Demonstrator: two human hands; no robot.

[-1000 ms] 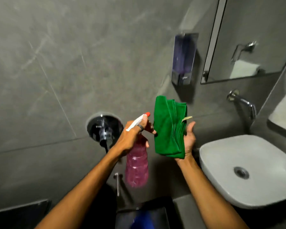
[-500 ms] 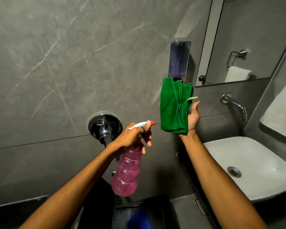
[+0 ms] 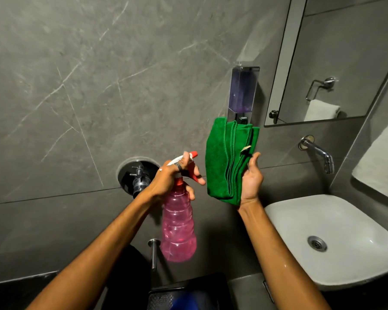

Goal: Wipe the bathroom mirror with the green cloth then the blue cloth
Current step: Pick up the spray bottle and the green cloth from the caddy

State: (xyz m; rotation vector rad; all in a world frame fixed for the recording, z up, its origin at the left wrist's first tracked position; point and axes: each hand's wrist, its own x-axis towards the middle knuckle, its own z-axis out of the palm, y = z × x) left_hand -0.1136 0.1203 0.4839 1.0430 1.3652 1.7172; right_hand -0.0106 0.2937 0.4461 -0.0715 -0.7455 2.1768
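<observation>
My right hand (image 3: 251, 177) holds a folded green cloth (image 3: 227, 159) upright in front of the grey wall, its flat face turned left. My left hand (image 3: 173, 180) grips a pink spray bottle (image 3: 178, 227) by its neck, fingers on the trigger, with the red nozzle (image 3: 194, 154) pointed at the cloth from a short distance. The mirror (image 3: 336, 57) hangs at the upper right, above and right of the cloth. Something blue (image 3: 186, 302), possibly the blue cloth, lies blurred in a dark tray (image 3: 211, 283) at the bottom edge.
A soap dispenser (image 3: 243, 92) is fixed to the wall just behind the cloth's top. A white basin (image 3: 336, 238) sits at the lower right under a wall tap (image 3: 318, 153). A white towel (image 3: 381, 159) hangs on the right wall. A chrome wall valve (image 3: 139, 175) sits behind my left wrist.
The view has tilted up and the mirror shows more. Both hands stay close together, the bottle's nozzle now nearer the green cloth and level with its middle.
</observation>
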